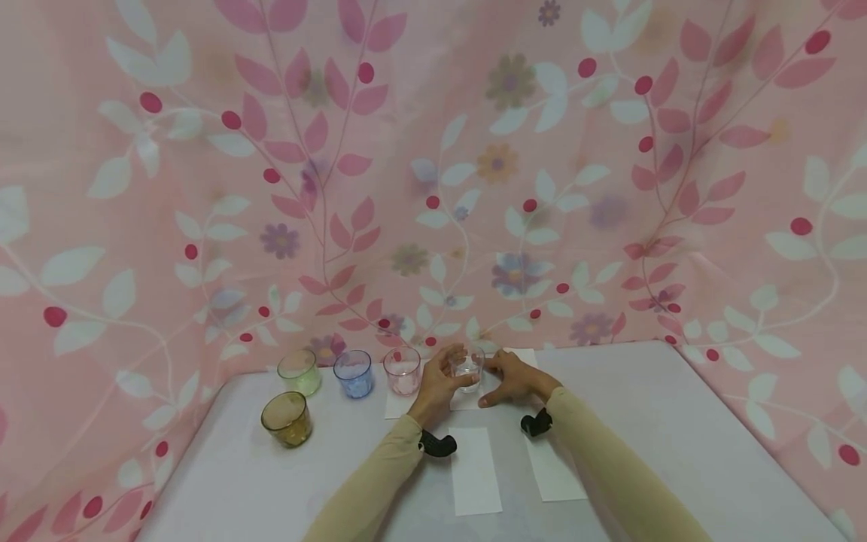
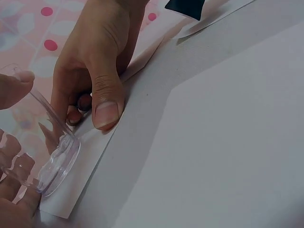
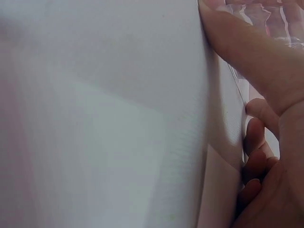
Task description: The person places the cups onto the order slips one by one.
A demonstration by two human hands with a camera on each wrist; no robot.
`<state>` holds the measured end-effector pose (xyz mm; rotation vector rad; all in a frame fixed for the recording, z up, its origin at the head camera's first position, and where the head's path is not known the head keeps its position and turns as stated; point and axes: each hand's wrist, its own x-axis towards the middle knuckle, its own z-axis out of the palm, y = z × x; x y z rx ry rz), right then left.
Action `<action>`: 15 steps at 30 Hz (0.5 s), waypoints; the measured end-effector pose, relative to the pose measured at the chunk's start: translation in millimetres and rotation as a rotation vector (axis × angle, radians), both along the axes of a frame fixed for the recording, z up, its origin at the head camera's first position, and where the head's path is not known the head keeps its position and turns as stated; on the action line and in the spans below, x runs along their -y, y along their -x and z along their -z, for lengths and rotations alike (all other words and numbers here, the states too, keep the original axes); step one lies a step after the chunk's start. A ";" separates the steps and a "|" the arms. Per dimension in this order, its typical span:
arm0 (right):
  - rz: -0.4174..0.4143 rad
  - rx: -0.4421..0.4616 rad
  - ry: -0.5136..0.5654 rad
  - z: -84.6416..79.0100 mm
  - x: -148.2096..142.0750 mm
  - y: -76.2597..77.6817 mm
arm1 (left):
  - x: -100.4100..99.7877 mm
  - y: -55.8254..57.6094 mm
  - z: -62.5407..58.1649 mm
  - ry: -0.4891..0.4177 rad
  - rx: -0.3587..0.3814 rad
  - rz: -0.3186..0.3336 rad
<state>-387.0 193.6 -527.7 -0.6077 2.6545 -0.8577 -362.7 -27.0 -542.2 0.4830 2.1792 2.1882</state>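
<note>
My left hand (image 1: 436, 382) curls its fingers and thumb round a clear glass cup (image 1: 467, 370), which stands upright at the back of the table. Under the cup lies a white paper (image 2: 71, 190). Just to the right, my right hand (image 1: 515, 378) rests low with its thumb (image 2: 107, 114) down at the paper's edge. Its other fingers (image 3: 256, 128) are bent and touch down behind the thumb, holding nothing visible. Left of the left hand stands a pink glass cup (image 1: 403, 371), with a blue glass cup (image 1: 354, 374) beyond it.
A green glass cup (image 1: 299, 372) stands at the back left, and an amber glass cup (image 1: 287, 419) sits in front of it. White paper strips (image 1: 476, 473) lie on the white table (image 1: 670, 421) nearer me. A pink floral curtain (image 1: 433, 165) hangs behind the table.
</note>
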 end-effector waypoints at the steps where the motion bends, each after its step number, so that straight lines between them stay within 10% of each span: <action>1: -0.003 0.000 0.000 -0.8 0.0 -0.6 | 0.4 0.2 0.4 0.008 -0.002 -0.001; 15: 0.016 0.018 0.034 -1.5 0.9 -1.9 | 3.6 2.8 2.2 0.085 -0.029 -0.006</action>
